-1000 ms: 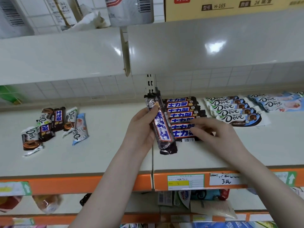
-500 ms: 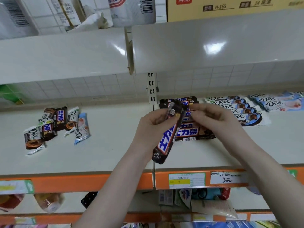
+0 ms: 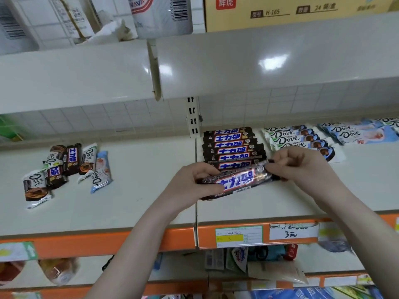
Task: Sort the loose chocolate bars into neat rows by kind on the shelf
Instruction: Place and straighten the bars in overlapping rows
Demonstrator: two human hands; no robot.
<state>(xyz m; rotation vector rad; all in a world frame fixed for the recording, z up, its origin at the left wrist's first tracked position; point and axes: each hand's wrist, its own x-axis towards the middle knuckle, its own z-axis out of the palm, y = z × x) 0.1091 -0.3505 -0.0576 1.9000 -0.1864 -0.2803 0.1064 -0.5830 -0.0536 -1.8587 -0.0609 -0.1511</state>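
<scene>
A dark brown Snickers bar (image 3: pixel 236 181) lies nearly level in front of the neat row of Snickers bars (image 3: pixel 230 145). My left hand (image 3: pixel 192 186) grips its left end and my right hand (image 3: pixel 300 165) pinches its right end. Another Snickers bar lies on the shelf just under it. To the right lie a row of white Dove bars (image 3: pixel 295 137) and a row of light blue Dove bars (image 3: pixel 358 132). A loose pile of mixed bars (image 3: pixel 64 169) sits on the left part of the shelf (image 3: pixel 140 180).
An upper shelf (image 3: pixel 237 61) overhangs close above, carrying a cardboard box (image 3: pixel 291 9) and bottles. The orange shelf edge (image 3: pixel 108 242) with price labels runs across the front. A lower shelf holds more packets.
The held bar has swung from upright to nearly level and come down in front of the Snickers row. My right hand moved from the row to pinch the bar's right end.
</scene>
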